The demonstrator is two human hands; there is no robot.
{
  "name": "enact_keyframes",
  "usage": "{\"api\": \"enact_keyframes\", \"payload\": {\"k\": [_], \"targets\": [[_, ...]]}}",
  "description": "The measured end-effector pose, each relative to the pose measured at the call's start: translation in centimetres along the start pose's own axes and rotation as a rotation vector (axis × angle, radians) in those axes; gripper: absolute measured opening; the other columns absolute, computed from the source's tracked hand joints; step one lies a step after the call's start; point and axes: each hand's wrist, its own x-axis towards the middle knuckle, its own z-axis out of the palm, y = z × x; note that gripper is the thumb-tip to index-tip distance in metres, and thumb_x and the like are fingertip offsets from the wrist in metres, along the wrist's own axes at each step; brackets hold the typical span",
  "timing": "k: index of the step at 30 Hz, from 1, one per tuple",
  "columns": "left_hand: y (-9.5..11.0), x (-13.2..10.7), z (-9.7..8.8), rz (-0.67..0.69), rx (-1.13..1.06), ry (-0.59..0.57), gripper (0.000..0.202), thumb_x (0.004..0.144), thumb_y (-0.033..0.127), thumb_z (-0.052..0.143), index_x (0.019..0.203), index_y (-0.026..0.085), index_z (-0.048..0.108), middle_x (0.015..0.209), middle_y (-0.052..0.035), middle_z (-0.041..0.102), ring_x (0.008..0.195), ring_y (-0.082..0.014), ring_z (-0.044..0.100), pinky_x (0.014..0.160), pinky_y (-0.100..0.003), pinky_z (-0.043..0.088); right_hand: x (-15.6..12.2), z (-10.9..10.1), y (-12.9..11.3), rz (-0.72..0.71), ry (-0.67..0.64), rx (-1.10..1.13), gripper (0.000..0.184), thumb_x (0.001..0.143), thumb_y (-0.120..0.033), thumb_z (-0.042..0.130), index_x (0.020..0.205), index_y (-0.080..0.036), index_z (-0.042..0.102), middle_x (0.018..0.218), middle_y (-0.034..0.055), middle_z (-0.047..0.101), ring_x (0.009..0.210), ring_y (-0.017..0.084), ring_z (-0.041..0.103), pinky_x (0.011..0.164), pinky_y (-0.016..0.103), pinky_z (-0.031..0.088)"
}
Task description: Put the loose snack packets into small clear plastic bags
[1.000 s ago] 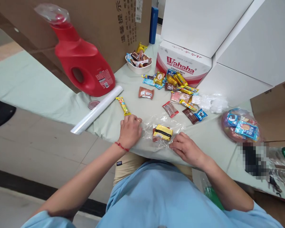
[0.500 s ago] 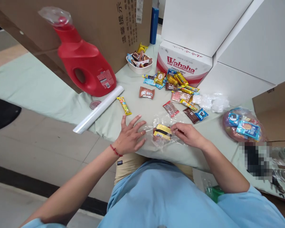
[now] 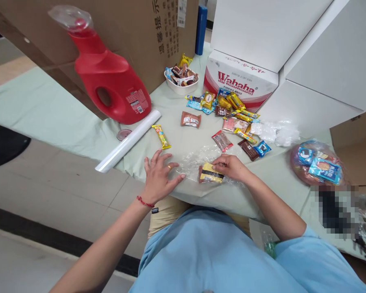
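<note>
Clear plastic film lies spread on the cloth-covered table in front of me. On it rests a yellow snack packet with a black band, partly over a brown-wrapped snack. My right hand is closed, thumb and fingers pinching the packet's upper right edge. Left of the film, my left hand is open with its fingers spread and holds nothing; its thumb comes close to the film's edge. A small yellow snack bar lies just beyond its fingertips.
Several wrapped snacks lie in front of the Wahaha carton. A white bowl of snacks stands farther back. At left are a white roll and a red jug. A filled snack bag sits at right.
My left hand has moved left, away from the film and packet. My right hand has shifted slightly left onto the packet's upper edge. The whole view has moved a little.
</note>
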Motion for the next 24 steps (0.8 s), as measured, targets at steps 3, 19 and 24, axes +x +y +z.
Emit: {"api": "enact_keyframes", "payload": {"k": [3, 19, 24], "targets": [[0.2, 0.6, 1.3, -0.065, 0.010, 0.026, 0.023, 0.093, 0.042, 0.059, 0.088, 0.025, 0.074, 0.136, -0.0108, 0.064, 0.151, -0.0392, 0.032, 0.120, -0.074, 0.006, 0.5, -0.4, -0.4, -0.056, -0.074, -0.014, 0.020, 0.095, -0.031, 0.063, 0.097, -0.019, 0.079, 0.084, 0.0038, 0.069, 0.079, 0.017, 0.063, 0.076, 0.026, 0.047], [9.1, -0.9, 2.8, 0.355, 0.042, 0.202, 0.033, 0.093, 0.011, 0.056, 0.122, 0.022, 0.068, 0.118, -0.0061, 0.077, 0.110, -0.0215, 0.066, 0.090, -0.038, 0.044, 1.2, -0.5, -1.1, -0.063, -0.153, -0.089, 0.022, 0.097, -0.023, 0.057, 0.097, -0.018, 0.078, 0.087, 0.0036, 0.076, 0.080, 0.016, 0.067, 0.073, 0.024, 0.043], [8.6, 0.6, 5.0, 0.226, 0.162, 0.120, 0.025, 0.096, 0.019, 0.060, 0.117, 0.021, 0.071, 0.117, -0.0064, 0.078, 0.104, -0.0254, 0.064, 0.083, -0.041, 0.041, 1.9, -3.2, -0.8, 0.010, -0.063, -0.310, 0.026, 0.100, -0.025, 0.052, 0.101, -0.017, 0.078, 0.096, 0.0081, 0.076, 0.089, 0.020, 0.066, 0.081, 0.027, 0.045]]}}
